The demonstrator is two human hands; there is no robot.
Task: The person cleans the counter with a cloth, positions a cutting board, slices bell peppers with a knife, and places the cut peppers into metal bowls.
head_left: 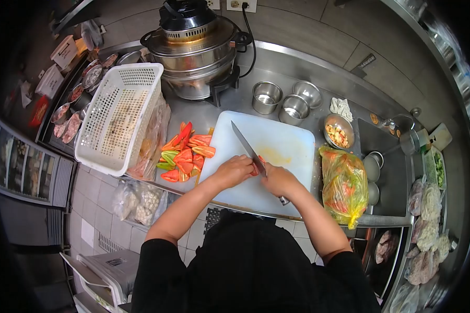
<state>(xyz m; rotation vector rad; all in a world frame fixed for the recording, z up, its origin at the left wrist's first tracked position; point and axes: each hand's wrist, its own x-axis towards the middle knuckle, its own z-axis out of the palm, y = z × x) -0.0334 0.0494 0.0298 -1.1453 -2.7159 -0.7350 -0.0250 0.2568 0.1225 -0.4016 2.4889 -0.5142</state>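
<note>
On the white cutting board (pixel 290 138), my right hand (pixel 278 180) is closed round the handle of a long kitchen knife (pixel 244 140), whose blade points up and to the left. Right beside the blade, my left hand (pixel 236 171) has its fingers bent together on a small red piece, probably pepper, mostly hidden by the fingers and knife. Another bit of red (pixel 261 158) shows at the blade's other side. Cut red and green pepper pieces (pixel 184 156) are heaped at the board's left edge. A yellowish wet patch marks the board's middle.
A white perforated basket (pixel 121 117) stands left, near a large round cooker (pixel 196 57). Steel bowls (pixel 267 97) sit behind the board. To the right are a bowl of chopped food (pixel 339 131), a yellow plastic bag (pixel 344 185) and a sink (pixel 394 182).
</note>
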